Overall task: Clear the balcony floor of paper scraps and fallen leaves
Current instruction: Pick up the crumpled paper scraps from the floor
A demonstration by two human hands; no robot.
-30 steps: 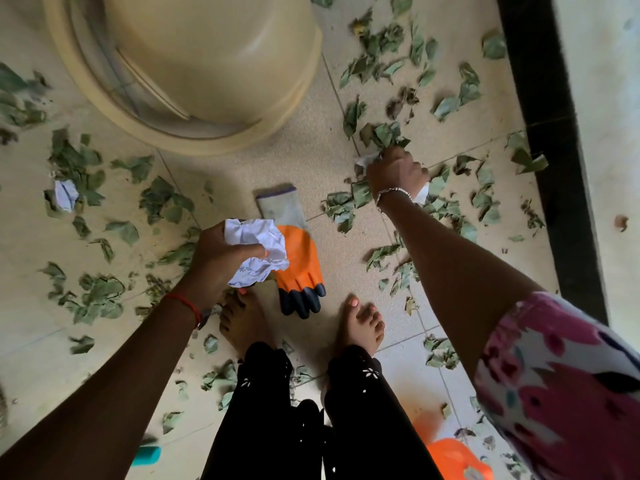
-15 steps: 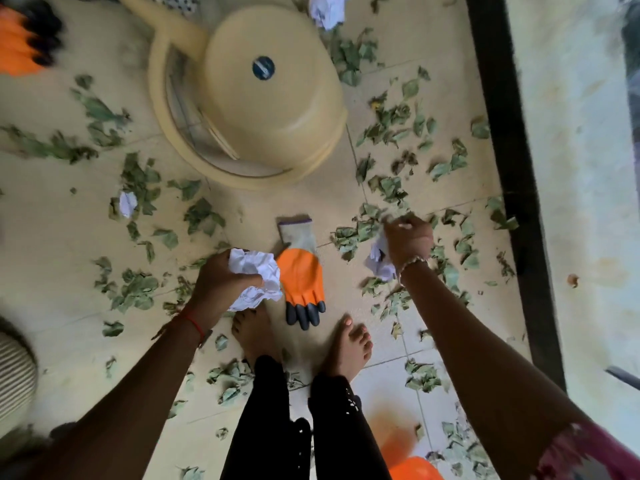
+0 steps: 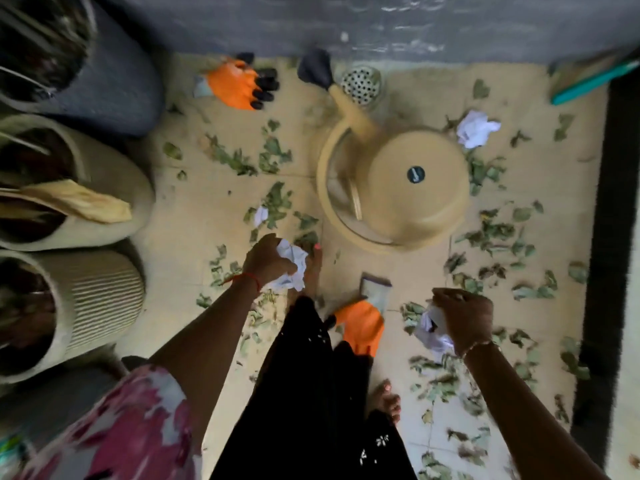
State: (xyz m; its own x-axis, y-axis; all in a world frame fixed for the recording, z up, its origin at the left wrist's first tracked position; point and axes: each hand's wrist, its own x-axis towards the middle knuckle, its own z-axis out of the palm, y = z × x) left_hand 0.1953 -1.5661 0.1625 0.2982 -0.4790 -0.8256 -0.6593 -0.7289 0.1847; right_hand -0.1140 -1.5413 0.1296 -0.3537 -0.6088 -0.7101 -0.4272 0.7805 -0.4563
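Two handfuls so far, loads left to clear

My left hand (image 3: 268, 259) is curled round a first wad (image 3: 292, 268), my right hand (image 3: 464, 318) grips a second wad (image 3: 433, 332); a big scrap (image 3: 476, 129), a small scrap (image 3: 260, 215) and nearly all the leaves (image 3: 495, 233) lie on the tiles (image 3: 194, 216).

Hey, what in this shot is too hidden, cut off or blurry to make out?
All head view.
Near orange glove: finger end hidden behind the black trouser leg.
Paper wad in the right hand: partly covered by the hand, motion-blurred.
Teal object, top right: cut off by the frame edge, blurred.
Pots, left: cut off by the edge, insides dark.
Round label on the watering can: too small to read.
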